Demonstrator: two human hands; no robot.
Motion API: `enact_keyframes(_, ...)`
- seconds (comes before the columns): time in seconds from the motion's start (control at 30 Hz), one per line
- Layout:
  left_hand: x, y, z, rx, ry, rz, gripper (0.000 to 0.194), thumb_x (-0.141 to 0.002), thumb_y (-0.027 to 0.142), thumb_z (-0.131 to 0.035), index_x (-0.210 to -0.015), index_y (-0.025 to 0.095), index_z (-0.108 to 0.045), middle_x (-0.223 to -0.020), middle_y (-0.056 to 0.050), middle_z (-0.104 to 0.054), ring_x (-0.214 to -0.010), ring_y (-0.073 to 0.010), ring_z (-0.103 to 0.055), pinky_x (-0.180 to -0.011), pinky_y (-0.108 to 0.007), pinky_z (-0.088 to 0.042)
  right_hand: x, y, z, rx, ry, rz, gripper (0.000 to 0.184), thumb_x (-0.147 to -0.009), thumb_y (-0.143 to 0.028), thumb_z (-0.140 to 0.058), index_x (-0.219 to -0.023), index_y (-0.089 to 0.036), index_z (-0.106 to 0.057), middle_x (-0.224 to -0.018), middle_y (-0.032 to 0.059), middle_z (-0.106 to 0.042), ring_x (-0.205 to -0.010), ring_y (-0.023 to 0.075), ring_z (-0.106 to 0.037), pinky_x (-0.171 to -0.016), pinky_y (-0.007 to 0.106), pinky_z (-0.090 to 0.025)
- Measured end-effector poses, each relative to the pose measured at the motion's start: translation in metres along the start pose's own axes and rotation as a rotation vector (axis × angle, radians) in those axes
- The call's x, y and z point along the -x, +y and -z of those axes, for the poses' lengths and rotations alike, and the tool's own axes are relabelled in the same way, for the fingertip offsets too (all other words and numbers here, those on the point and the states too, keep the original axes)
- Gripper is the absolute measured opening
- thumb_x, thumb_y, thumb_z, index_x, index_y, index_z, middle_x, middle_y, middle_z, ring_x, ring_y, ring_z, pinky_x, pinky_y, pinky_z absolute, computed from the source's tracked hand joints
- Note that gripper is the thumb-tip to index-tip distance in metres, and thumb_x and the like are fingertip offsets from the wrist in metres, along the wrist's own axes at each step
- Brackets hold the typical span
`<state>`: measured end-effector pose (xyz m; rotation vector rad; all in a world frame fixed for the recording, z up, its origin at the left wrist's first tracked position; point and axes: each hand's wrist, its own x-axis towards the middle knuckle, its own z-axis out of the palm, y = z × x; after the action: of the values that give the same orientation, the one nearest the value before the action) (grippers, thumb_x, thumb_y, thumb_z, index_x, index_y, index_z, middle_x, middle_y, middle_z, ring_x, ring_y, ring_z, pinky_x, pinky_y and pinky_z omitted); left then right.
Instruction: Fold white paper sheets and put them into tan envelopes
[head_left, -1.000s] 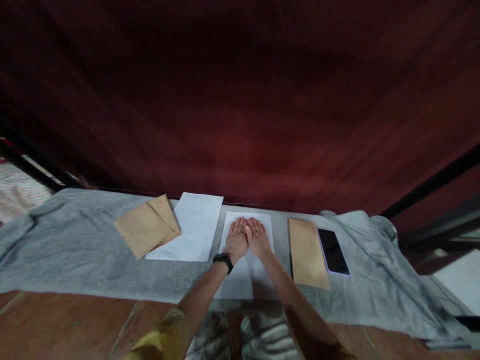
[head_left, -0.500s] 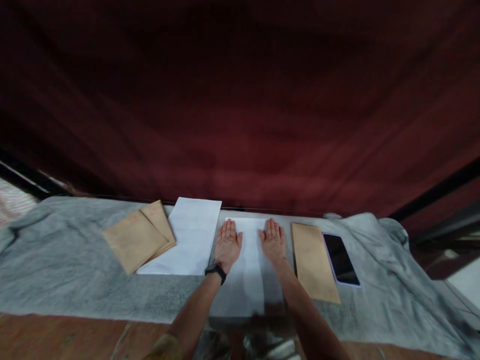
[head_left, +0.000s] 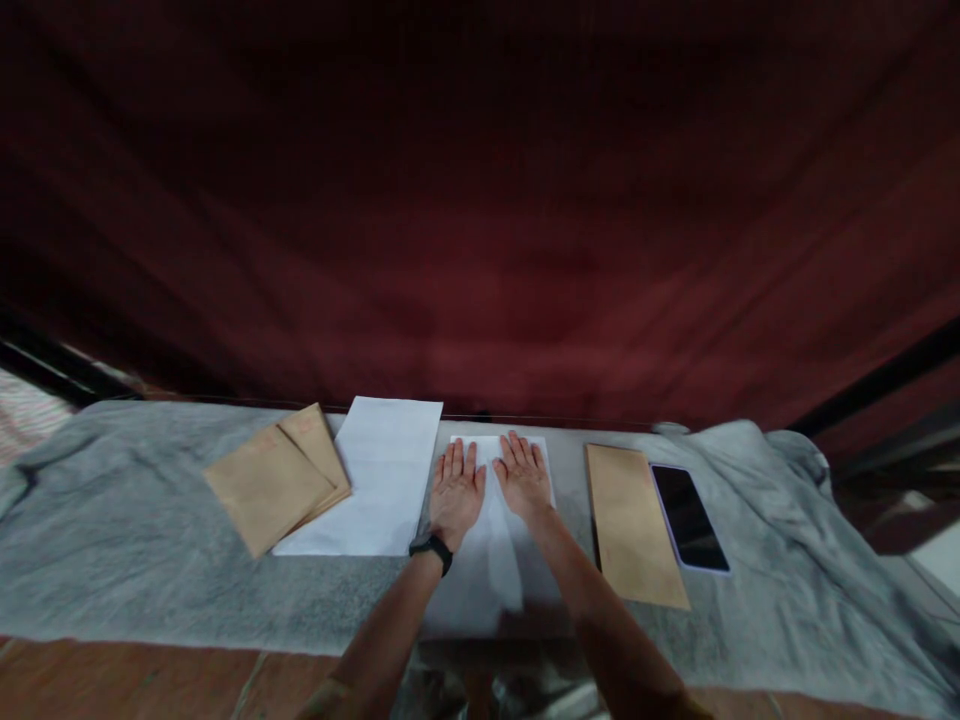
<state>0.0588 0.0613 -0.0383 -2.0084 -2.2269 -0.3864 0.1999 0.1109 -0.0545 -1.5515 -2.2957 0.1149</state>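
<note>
A sheet of white paper (head_left: 491, 590) lies in front of me on a grey cloth. Flat on its left part rests my left hand (head_left: 456, 497), fingers stretched out and a black watch on the wrist. My right hand (head_left: 523, 480) is spread on the upper part of the same sheet, close beside the left one. Neither hand grips anything. To the left lies more white paper (head_left: 390, 470), its lower left corner under brown envelopes (head_left: 274, 485). On the right is another brown envelope (head_left: 634, 530).
A phone with a dark screen and a pale purple edge (head_left: 688, 518) lies beside the right envelope. The grey cloth (head_left: 135, 530) is rumpled at its right end. Behind it hangs a dark red curtain-like surface (head_left: 480, 250). Reddish tiles (head_left: 150, 680) show along the front.
My right hand has slid left across the sheet, nearer my left hand. The left hand stays in about the same place. The view has shifted slightly.
</note>
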Motion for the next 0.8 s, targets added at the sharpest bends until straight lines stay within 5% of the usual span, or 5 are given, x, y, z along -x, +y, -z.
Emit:
enact_keyframes(0.37,-0.009,0.018,0.006,-0.016,0.01,0.022,0.058,-0.102,0.036,-0.027,-0.145,0.002,-0.047,-0.152,-0.02,-0.045,-0.148,-0.0306,-0.032,-0.123,-0.051,-0.018,0.02,0.027,0.008,0.073,0.167,-0.088,0.058,-0.104,-0.038,-0.03,-0.151,-0.004,-0.038,-0.154,0.0204,-0.041,-0.143,0.0299,-0.039,-0.119,0.049,-0.025)
enact_keyframes(0.57,-0.007,0.049,-0.003,0.11,-0.036,-0.126,0.057,-0.103,0.038,-0.024,-0.151,0.012,-0.04,-0.157,-0.011,-0.04,-0.149,-0.0245,-0.029,-0.122,-0.046,-0.025,0.019,0.027,0.011,0.051,0.142,-0.087,0.057,-0.103,-0.033,-0.033,-0.152,-0.006,-0.036,-0.156,0.0198,-0.038,-0.145,0.03,-0.038,-0.119,0.051,-0.026)
enact_keyframes(0.8,0.002,0.014,-0.002,0.047,-0.019,-0.066,0.06,-0.102,0.039,-0.025,-0.152,0.006,-0.037,-0.158,-0.016,-0.037,-0.15,-0.0243,-0.029,-0.123,-0.044,-0.023,0.018,0.026,0.01,0.045,0.129,-0.105,0.06,-0.103,-0.038,-0.03,-0.152,-0.004,-0.035,-0.156,0.0201,-0.037,-0.145,0.0304,-0.037,-0.12,0.052,-0.024)
